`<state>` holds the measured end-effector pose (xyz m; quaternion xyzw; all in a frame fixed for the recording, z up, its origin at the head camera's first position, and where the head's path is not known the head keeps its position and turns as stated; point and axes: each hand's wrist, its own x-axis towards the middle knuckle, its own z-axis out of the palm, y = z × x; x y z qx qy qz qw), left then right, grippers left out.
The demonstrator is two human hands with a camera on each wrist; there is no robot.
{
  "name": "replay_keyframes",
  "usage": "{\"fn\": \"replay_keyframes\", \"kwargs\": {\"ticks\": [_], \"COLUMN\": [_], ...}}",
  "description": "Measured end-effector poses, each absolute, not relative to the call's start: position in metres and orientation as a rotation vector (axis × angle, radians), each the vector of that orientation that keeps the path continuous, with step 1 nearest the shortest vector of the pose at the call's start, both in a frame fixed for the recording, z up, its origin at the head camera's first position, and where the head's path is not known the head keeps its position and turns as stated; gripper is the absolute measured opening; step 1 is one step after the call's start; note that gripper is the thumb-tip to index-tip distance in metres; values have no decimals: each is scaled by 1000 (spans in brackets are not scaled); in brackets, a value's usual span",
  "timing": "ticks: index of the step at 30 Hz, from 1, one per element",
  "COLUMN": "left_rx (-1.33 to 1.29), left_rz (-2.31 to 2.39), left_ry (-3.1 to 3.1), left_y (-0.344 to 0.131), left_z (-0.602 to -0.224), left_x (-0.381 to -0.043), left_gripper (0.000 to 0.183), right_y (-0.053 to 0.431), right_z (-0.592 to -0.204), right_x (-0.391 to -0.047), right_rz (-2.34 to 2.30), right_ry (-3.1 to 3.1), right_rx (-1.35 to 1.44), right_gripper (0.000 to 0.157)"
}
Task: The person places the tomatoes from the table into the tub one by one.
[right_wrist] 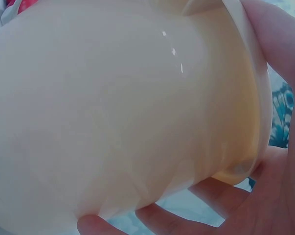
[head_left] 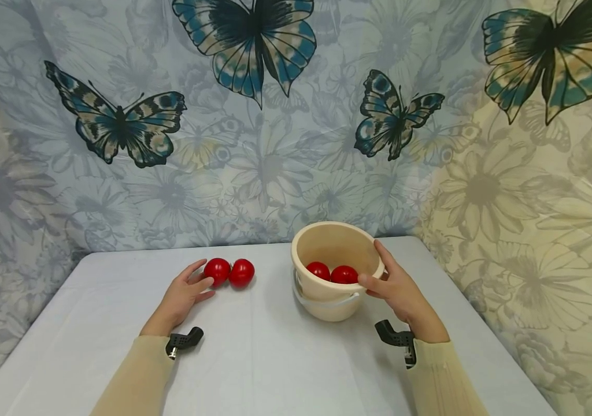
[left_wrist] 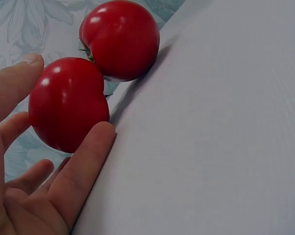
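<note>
Two red tomatoes lie side by side on the table. My left hand [head_left: 180, 296] is at the left tomato [left_wrist: 69, 105], its fingers spread around that tomato with the fingertips right at its skin. The right tomato [head_left: 241, 274] sits against its neighbour, outside the fingers. My right hand [head_left: 397, 289] grips a cream bucket [head_left: 329, 312] at its right side. The thumb lies at the rim, and the other fingers reach round the outer wall [right_wrist: 123, 107]. Inside the bucket are two more red tomatoes, a left one [head_left: 319, 270] and a right one [head_left: 344, 274].
A white cloth covers the table [head_left: 254, 364]. The bucket's pale handle [head_left: 327, 305] hangs down across its front. Behind the table's far edge stands a cloth backdrop [head_left: 270, 173] with flowers and butterflies. Each wrist wears a black camera mount, the left one [head_left: 185, 340] and the right one [head_left: 395, 335].
</note>
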<state>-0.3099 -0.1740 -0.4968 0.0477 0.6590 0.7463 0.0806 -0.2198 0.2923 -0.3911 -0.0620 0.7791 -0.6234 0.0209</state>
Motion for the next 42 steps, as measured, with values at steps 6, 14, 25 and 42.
{"fn": "replay_keyframes", "kwargs": {"ticks": [6,14,25,42], "left_rx": [155,125,154,32], "left_rz": [2205,2179,2215,2395], "left_ry": [1993,2038,2061,1846], "left_y": [-164,-154,-158,-169], "left_z": [-495,-497,-499,-499], "left_x": [-322,-331,-326,-321], "left_gripper": [75,75,73,73], "right_y": [294,295,293,292], "right_z": [-391,-397,-396,-397], "right_x": [-219,-220,-221,-221], "right_rz": [-1944,-1953,-1963,-1946], "right_ry": [2413,2408,2403,2434], "right_rx": [-197,-206,-205,-197], "right_gripper": [100,99,97,96]}}
